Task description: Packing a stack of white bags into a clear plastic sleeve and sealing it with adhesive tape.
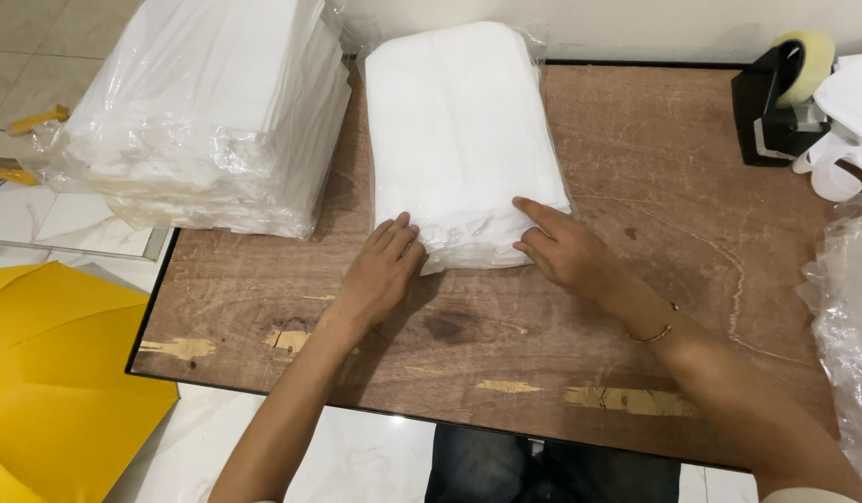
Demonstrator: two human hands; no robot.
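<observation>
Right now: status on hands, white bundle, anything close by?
Left hand and right hand flat on white bundle, near edge. Bundle lies on wooden table. Bagged stack close at left.

One head-worn camera looks steeply down, close over the wooden table (pixel 636 186) (its near edge at the frame's bottom), facing toward the wall.

bare tabletop (pixel 636 186) open centre-right, bagged stack (pixel 217 112) blocking left, tape dispenser (pixel 780 93) far right corner

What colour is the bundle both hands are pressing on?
White, wrapped in clear plastic: the bundle shows plainly in the head view.
</observation>
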